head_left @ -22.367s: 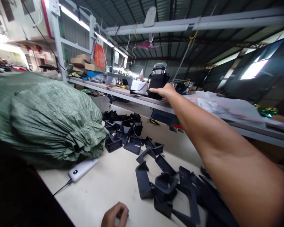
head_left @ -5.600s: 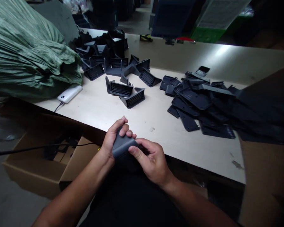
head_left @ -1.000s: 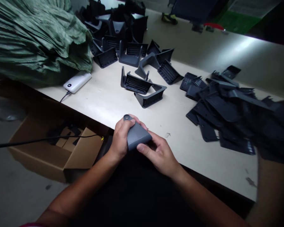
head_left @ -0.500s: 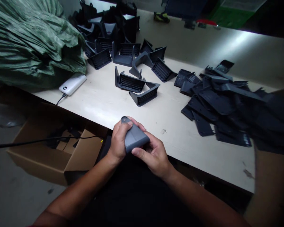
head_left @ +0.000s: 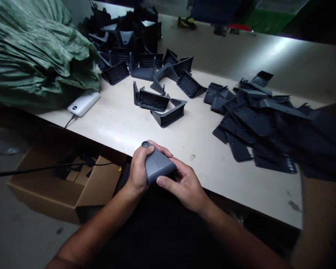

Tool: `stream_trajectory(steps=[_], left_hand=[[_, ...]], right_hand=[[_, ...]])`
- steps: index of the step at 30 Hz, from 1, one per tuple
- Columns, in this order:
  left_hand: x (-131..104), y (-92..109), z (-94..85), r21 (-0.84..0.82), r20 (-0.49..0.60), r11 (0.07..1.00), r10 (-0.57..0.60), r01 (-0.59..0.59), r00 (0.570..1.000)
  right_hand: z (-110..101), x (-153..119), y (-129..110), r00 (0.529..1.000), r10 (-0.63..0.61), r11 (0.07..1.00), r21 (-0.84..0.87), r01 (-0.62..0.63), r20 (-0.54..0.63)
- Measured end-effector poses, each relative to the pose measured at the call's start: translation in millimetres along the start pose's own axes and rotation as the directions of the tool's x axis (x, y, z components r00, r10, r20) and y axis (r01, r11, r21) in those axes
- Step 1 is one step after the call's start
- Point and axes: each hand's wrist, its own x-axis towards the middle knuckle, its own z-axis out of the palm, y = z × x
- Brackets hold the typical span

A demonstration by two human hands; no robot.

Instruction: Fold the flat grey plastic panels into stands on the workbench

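Grey plastic part (head_left: 160, 164) (one), head view, at the bench (head_left: 210, 164) front edge: left hand (head_left: 138, 168) wraps its left side, fingers closed; right hand (head_left: 187, 183), half-curled, pinches its right corner. Beyond: two nearest slatted brackets (head_left: 154, 101), one white power bank (head_left: 84, 102).

One held part (head_left: 159, 164), one sack (head_left: 39, 59), one carton (head_left: 96, 183)

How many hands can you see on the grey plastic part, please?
2: the left hand grips the left side of the grey plastic part, thumb on top; the right hand holds its right end. Some fingers are hidden behind the part.
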Motion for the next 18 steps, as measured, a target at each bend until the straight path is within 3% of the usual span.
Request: stream_trajectory(steps=[3,8,12,13,15,18], left_hand=[[5,8,0.3,-0.133,0.013,0.991,-0.006,0.008,1.0],[15,18,-6.4,-0.277,-0.014,0.953,-0.136,0.126,0.991],[21,4,-14.8,-0.232,-0.14,0.952,-0.238,0.202,0.961],[21,-2,-17.6,-0.193,-0.186,0.965,-0.212,0.176,0.959],[21,-11,-23.8,-0.04,-0.251,0.998,-0.053,0.044,0.967],[17,-12,-32.8,0.267,-0.188,0.957,0.166,-0.112,0.968]], right_hand=[[-10,1,-2,1.0,-0.011,0.997,-0.077,0.013,0.02],[-22,3,2,0.998,0.014,0.985,-0.175,-0.003,0.065],[-27,4,2,0.998,-0.014,0.99,-0.137,0.006,-0.058],[-30,5,1,0.994,-0.021,0.991,-0.135,0.007,-0.103],[-36,6,-4,0.983,-0.028,0.991,-0.137,0.003,-0.182],[-47,10,-16,0.984,0.0,0.985,-0.169,-0.03,-0.176]])
